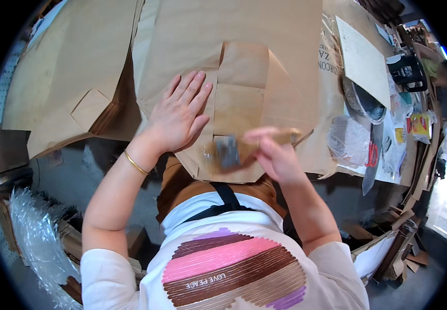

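Observation:
A brown paper sack [182,31] lies on the table in front of me, its folded end toward my body. My left hand [179,111] rests flat on the paper, fingers stretched out and slightly apart, left of an open folded flap [243,64]. Closed round a wide flat paintbrush [227,151] is my right hand [275,155], blurred by motion. The brush has a grey metal band and a wooden handle sticking out right of the hand. Its bristles point left and are smeared, low over the near end of the sack; whether they touch the paper I cannot tell.
A stack of brown paper sacks [63,72] lies at the left. On the right stand a round tub [363,101] under a white board [364,59], red-handled scissors [372,154], plastic bags [347,140] and a black container [407,72]. Clear plastic strips [40,243] heap at lower left.

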`<act>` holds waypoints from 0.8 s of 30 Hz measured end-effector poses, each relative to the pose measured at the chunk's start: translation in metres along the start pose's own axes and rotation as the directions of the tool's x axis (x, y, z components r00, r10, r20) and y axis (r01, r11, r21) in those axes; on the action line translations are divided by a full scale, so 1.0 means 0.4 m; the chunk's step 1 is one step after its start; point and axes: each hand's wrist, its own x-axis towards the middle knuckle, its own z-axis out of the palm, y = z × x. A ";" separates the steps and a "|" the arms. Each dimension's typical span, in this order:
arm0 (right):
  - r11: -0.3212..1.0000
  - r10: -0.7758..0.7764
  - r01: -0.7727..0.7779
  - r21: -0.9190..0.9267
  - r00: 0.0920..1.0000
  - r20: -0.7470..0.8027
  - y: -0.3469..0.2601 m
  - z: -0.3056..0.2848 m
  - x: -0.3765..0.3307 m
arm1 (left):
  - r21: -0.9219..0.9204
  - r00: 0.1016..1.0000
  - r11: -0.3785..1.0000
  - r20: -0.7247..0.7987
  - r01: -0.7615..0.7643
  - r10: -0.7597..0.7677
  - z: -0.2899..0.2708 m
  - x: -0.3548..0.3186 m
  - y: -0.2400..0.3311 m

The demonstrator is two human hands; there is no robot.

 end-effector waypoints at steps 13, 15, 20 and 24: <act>-0.078 -0.003 0.456 -0.887 0.889 0.458 -0.133 0.073 -0.161 | 0.097 0.993 0.995 -0.111 -0.026 0.037 0.040 -0.005 0.005; -0.019 -0.039 0.487 -0.873 0.872 0.487 -0.094 0.066 -0.172 | 0.105 0.991 0.994 -0.127 -0.027 0.040 0.046 -0.003 0.003; 0.297 -0.107 0.508 -0.808 0.859 0.501 -0.095 0.095 -0.153 | 0.143 0.994 0.990 -0.103 -0.011 0.026 0.026 -0.008 0.005; 0.427 -0.164 0.565 -0.706 0.816 0.554 -0.163 0.160 -0.063 | -0.019 0.985 0.997 -0.157 -0.071 0.067 0.030 -0.001 -0.018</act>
